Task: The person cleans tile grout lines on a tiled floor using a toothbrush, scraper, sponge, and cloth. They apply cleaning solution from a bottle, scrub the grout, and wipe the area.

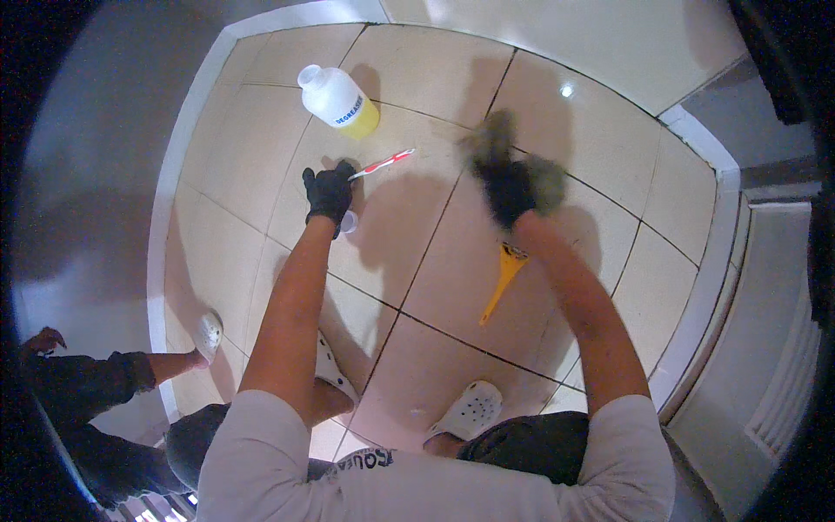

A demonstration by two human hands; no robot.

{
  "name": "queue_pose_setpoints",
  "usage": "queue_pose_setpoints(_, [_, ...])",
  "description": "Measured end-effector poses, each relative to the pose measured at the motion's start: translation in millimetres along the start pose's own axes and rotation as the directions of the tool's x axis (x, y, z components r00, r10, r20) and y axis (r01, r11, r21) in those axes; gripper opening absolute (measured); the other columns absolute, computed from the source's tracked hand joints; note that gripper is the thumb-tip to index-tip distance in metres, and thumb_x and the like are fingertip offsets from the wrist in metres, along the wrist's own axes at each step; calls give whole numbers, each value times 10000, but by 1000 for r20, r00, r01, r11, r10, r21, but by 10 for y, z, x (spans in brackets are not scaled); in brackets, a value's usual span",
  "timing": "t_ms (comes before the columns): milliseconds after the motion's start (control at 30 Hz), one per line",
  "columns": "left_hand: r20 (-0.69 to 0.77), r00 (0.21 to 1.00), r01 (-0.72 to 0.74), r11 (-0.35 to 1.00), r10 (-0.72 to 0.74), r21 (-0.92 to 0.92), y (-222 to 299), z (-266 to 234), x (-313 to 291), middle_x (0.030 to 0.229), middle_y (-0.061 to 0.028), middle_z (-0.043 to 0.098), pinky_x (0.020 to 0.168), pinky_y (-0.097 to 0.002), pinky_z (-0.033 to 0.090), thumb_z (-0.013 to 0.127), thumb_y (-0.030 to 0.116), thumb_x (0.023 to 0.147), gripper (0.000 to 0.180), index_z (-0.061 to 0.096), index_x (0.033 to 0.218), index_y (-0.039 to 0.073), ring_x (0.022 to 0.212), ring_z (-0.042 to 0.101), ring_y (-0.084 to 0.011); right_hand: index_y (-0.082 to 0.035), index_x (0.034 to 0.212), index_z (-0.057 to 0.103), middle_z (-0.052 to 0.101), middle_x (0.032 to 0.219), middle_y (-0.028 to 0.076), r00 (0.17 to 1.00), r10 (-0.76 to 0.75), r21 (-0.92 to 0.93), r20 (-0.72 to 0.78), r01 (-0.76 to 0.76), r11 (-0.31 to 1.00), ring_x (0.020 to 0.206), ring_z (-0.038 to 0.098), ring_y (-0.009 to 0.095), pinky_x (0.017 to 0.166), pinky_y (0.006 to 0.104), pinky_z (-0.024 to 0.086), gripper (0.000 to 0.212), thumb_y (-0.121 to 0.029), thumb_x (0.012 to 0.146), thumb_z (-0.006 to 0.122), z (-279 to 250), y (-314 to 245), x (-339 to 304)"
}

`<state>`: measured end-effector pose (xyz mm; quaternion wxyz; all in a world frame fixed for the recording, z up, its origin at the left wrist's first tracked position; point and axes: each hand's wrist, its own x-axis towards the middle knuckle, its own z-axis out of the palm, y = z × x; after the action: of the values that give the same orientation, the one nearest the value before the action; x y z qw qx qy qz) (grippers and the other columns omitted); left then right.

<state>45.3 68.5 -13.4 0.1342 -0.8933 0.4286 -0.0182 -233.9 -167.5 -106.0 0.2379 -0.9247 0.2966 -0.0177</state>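
My left hand (329,193), in a black glove, is low over the tiled floor with its fingers bent. A red and white toothbrush (383,163) sticks out from its thumb side, its other end hidden by the glove. Beside the wrist lies a small whitish cap (349,222). Farther off stands an uncapped white bottle (341,100) with yellow liquid inside. My right hand (507,187), also black-gloved, presses a grey-green cloth (546,184) on the tiles; both are smeared by motion. Under the right wrist is a yellow-handled brush or scraper (501,283), its dark head partly covered.
Beige floor tiles (261,157) with dark joints are bordered by a pale raised edge (161,226). My white clogs (470,409) are at the near side. At the left is another person's leg in a white clog (209,335). A white louvred panel (783,383) is at the right.
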Motion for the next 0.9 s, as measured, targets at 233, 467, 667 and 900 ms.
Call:
queue_pose_setpoints(233, [-76,959,-264,956,275,129,-357,-289,-102,702,-51,617,918,-557,293,504,239,803,154,639,764,174,711,604,-253,-75,1130,522,558,1026,194,740,-662,44,-116,670,741,895,554,331,773,442,434,364,-340,916,391,328,-1649,-992])
queue_pose_setpoints(467, [-88,748,-641,750,658,164,-453,-1155,-75,626,-47,578,927,-525,301,608,189,634,20,601,648,176,678,585,-254,-44,1311,363,461,1259,211,936,-350,323,-26,339,883,1164,438,373,959,425,374,594,-353,834,535,-590,-1911,-957])
queue_pose_setpoints(667, [-212,608,-777,628,765,37,-287,-1408,-112,612,-46,572,911,-495,321,609,233,655,69,592,641,168,668,584,-254,-28,1344,291,479,1232,213,978,-186,197,-89,201,960,1105,479,370,919,428,399,702,-395,810,560,-851,-2315,-565])
queue_pose_setpoints(900, [-322,532,-844,519,783,-132,-142,-1136,-68,618,-69,577,884,-508,351,638,394,675,239,632,717,158,674,591,-268,-5,1016,534,595,919,203,985,-171,179,12,166,970,872,566,375,754,427,451,233,-169,875,448,-379,-2030,-554])
